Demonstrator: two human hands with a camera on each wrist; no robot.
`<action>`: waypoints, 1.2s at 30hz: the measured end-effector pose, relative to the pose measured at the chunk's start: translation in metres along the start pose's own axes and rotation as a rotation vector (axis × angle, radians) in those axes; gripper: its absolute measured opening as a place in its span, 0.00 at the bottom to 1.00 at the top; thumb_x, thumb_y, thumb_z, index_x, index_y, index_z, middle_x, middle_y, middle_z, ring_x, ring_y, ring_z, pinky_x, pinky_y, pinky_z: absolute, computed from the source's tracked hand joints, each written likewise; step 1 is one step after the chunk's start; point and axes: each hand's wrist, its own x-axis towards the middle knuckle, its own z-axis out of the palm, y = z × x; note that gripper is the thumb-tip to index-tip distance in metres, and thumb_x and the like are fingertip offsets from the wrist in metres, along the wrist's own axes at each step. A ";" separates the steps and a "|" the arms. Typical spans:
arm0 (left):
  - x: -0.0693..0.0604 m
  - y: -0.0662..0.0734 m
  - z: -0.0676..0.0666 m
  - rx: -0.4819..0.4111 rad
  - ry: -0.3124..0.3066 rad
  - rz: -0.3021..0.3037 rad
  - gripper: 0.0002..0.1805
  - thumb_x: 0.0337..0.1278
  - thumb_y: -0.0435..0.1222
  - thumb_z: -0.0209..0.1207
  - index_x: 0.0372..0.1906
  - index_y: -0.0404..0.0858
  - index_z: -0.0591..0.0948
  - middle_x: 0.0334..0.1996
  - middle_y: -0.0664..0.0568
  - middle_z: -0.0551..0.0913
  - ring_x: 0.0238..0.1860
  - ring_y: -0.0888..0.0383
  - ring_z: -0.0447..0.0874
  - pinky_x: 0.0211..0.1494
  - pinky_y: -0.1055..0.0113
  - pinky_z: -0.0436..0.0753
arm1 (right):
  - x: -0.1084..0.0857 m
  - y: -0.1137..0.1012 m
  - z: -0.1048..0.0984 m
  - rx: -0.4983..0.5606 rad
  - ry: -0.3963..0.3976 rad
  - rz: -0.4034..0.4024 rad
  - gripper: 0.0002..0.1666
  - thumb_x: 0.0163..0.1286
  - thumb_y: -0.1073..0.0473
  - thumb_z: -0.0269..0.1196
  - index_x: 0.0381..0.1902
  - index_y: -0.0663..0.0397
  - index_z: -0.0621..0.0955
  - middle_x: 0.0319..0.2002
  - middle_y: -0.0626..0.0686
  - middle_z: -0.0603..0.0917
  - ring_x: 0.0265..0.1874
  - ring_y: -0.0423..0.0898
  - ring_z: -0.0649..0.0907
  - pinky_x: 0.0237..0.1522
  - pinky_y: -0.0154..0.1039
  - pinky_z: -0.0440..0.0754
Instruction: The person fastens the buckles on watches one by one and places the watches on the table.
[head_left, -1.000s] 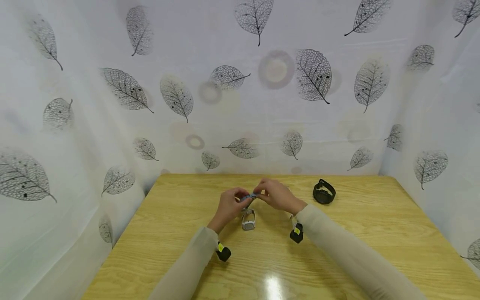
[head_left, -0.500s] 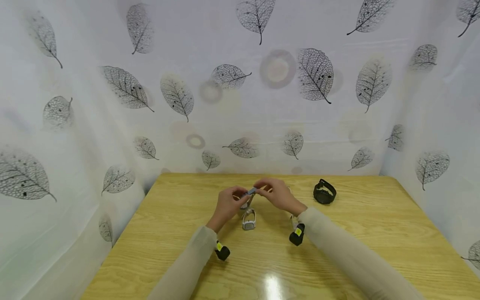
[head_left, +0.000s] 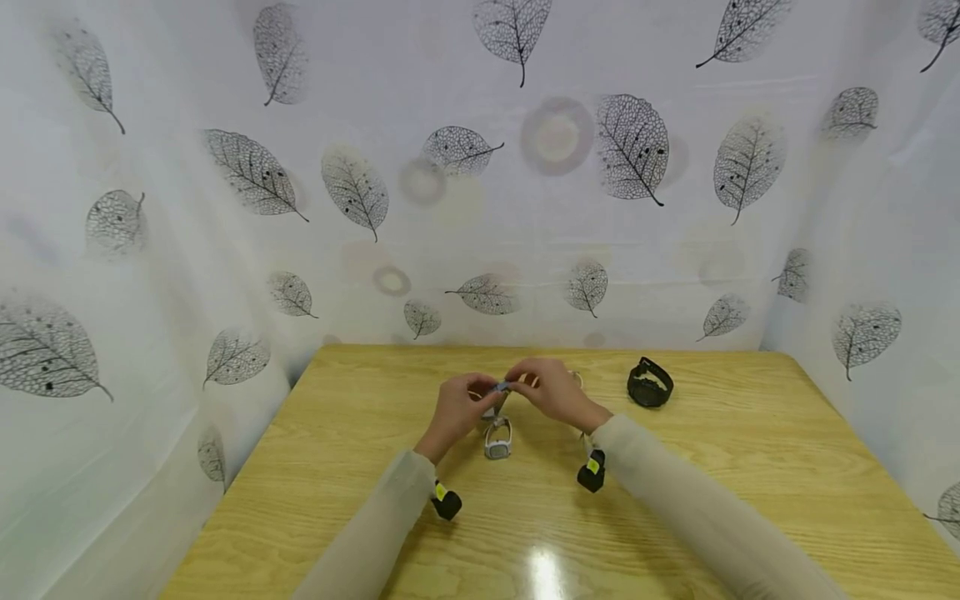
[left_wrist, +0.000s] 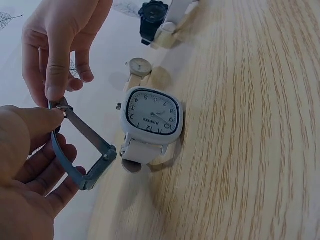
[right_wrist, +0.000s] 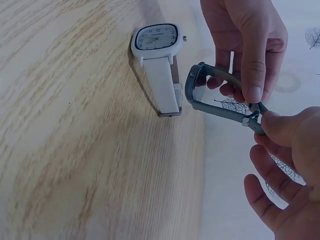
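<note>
Both hands hold a blue-grey wristwatch (head_left: 501, 387) in the air above the table. Its strap (left_wrist: 67, 162) makes a loop, and the case (left_wrist: 101, 167) hangs edge-on, so the dial is hidden. The left hand (head_left: 456, 408) pinches the strap by its buckle between thumb and fingers. From the other side, the right hand (head_left: 553, 392) pinches the strap end at the buckle (right_wrist: 250, 120). Whether the strap end is through the buckle I cannot tell. Just below the hands, a white square-faced watch (left_wrist: 152, 115) stands on the table with its strap looped.
On the wooden table (head_left: 720, 475), a black watch (head_left: 649, 387) lies to the right. A small round watch (left_wrist: 140, 67) with a cream strap is behind the white one. Black wrist devices (head_left: 447, 502) hang under both sleeves. A leaf-print curtain (head_left: 525, 233) surrounds the table.
The strap end between the fingers tilts up half a second ago and now sits slightly lower. Both hands stay in nearly the same place, still pinching the watch.
</note>
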 end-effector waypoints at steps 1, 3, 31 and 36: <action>0.000 0.000 0.000 -0.002 0.000 -0.002 0.08 0.63 0.35 0.71 0.44 0.38 0.89 0.36 0.52 0.89 0.37 0.58 0.87 0.41 0.68 0.86 | 0.001 0.000 0.000 -0.012 0.001 -0.014 0.07 0.72 0.63 0.68 0.45 0.55 0.89 0.42 0.52 0.89 0.33 0.42 0.86 0.36 0.35 0.85; 0.000 -0.001 0.000 -0.005 -0.001 -0.002 0.08 0.63 0.35 0.71 0.44 0.38 0.89 0.36 0.51 0.89 0.37 0.57 0.87 0.41 0.68 0.86 | 0.001 -0.001 0.001 -0.034 0.005 -0.039 0.06 0.71 0.64 0.68 0.44 0.55 0.89 0.41 0.51 0.89 0.32 0.42 0.85 0.36 0.36 0.85; 0.003 0.002 0.001 -0.075 0.042 -0.015 0.07 0.64 0.35 0.69 0.42 0.35 0.89 0.36 0.48 0.89 0.36 0.55 0.87 0.42 0.64 0.87 | -0.005 -0.002 0.011 0.104 0.114 0.078 0.08 0.71 0.64 0.68 0.46 0.51 0.87 0.43 0.50 0.88 0.31 0.44 0.85 0.35 0.37 0.86; 0.004 0.000 0.001 -0.066 0.040 -0.023 0.07 0.64 0.36 0.69 0.42 0.36 0.89 0.36 0.50 0.89 0.36 0.57 0.87 0.42 0.66 0.87 | -0.004 -0.001 0.010 0.099 0.111 0.072 0.10 0.72 0.63 0.68 0.50 0.52 0.87 0.45 0.51 0.89 0.31 0.44 0.85 0.35 0.36 0.86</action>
